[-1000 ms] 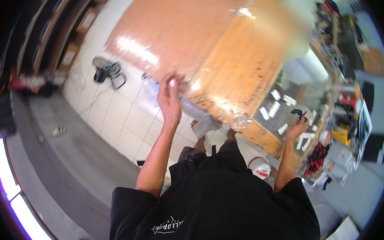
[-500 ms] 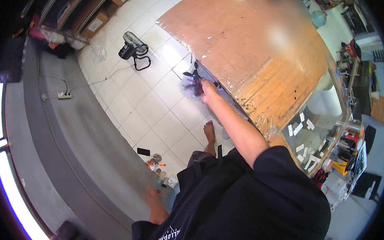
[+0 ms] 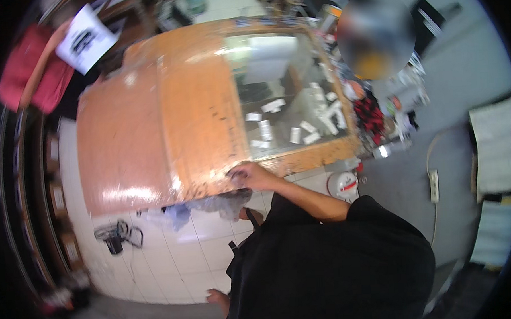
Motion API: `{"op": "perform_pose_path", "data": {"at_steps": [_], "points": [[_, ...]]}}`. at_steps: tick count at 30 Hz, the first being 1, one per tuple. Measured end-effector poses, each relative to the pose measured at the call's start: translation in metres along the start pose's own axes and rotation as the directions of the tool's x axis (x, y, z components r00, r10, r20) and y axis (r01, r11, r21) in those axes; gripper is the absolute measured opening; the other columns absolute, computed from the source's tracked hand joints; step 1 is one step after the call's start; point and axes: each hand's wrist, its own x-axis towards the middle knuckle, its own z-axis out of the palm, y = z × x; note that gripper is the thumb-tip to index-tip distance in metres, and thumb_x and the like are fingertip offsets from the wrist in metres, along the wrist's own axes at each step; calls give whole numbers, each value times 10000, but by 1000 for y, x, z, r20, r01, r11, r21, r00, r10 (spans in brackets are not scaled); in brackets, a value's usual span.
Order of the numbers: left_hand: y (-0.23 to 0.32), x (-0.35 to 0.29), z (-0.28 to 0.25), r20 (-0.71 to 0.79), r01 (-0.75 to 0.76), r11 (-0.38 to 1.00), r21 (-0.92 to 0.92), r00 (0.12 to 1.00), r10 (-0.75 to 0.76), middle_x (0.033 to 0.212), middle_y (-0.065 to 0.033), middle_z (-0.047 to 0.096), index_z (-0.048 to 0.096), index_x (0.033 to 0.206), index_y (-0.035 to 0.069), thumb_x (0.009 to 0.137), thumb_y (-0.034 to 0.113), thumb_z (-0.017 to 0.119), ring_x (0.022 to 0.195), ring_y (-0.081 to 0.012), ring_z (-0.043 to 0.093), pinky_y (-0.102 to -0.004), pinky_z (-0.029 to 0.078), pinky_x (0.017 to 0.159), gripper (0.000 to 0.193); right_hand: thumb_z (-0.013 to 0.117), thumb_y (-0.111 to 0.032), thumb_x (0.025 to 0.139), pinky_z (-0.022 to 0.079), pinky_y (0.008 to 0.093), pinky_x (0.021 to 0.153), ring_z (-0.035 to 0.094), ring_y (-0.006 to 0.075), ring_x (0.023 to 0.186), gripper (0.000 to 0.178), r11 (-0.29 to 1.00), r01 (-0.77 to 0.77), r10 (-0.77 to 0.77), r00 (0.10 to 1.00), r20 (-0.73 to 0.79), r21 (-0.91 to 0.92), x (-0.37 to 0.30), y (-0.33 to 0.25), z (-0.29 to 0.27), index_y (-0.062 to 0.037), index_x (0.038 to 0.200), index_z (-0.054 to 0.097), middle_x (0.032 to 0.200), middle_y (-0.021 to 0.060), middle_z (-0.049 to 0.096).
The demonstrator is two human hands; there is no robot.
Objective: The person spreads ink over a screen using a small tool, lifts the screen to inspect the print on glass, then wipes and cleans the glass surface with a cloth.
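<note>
At the near edge of the brown surface (image 3: 151, 118), the right hand (image 3: 249, 174) rests with its fingers curled down onto the tabletop; whether it grips anything there cannot be made out. Just below that edge, under the hand, a crumpled grey and blue cloth or plastic bag (image 3: 209, 206) hangs over the white tiled floor (image 3: 174, 260). Beside the hand, the right part of the top is a glass pane (image 3: 287, 95) framed in wood, with small white boxes (image 3: 300, 132) showing beneath it. The left hand (image 3: 217, 299) hangs low beside the person's black shirt (image 3: 328, 264), near the floor; it looks loosely open and holds nothing visible, though it is small and blurred. A small black fan (image 3: 115, 238) with its cable stands on the tiles to the left. A round white object (image 3: 343, 185) sits on the floor just beyond the right forearm. Red cloth (image 3: 27, 78) lies at the far left.
</note>
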Motion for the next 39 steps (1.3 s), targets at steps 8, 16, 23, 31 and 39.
{"op": "perform_pose_path", "data": {"at_steps": [8, 16, 23, 31, 39], "points": [[399, -3, -149, -768, -836, 325, -441, 539, 345, 1168, -274, 533, 422, 1377, -42, 976, 236, 648, 1032, -371, 568, -481, 513, 840, 538, 671, -33, 883, 532, 339, 800, 684, 204, 873, 265, 899, -435, 82, 66, -994, 45, -203, 114, -267, -9, 1145, 701, 947, 117, 729], [578, -293, -87, -540, -879, -177, -443, 104, 835, 1352, -256, 435, 370, 1436, -45, 1004, 206, 593, 1010, -333, 566, -460, 496, 894, 548, 679, -19, 845, 544, 408, 865, 706, 370, 974, 241, 598, -776, 75, 304, -950, -201, -259, 171, -396, -28, 1078, 739, 1021, 206, 734], [577, -401, -55, -341, -927, 368, -72, 369, 865, 1438, -172, 454, 511, 1355, 34, 1009, 555, 399, 1230, -399, 481, -555, 443, 962, 635, 618, -119, 935, 537, 435, 790, 706, 372, 878, 198, 810, -570, -31, 194, -981, -138, -291, 113, -495, 2, 1074, 691, 948, 221, 722], [592, -426, -63, -324, -868, 496, 34, 460, 827, 1418, -132, 461, 517, 1300, 58, 1009, 534, 402, 1235, -364, 474, -550, 436, 935, 569, 582, -210, 1011, 548, 337, 694, 651, 170, 754, 243, 938, 336, 162, -222, -961, 81, -299, 26, -535, 21, 1020, 655, 903, 80, 674], [590, -434, -65, -316, -847, 522, 98, 471, 824, 1380, -133, 471, 514, 1273, 63, 1007, 495, 419, 1229, -358, 483, -545, 453, 913, 517, 610, -287, 969, 510, 296, 579, 636, 165, 713, 264, 846, 529, 118, -68, -991, 65, -300, -50, -557, -25, 964, 649, 886, 95, 674]]}}
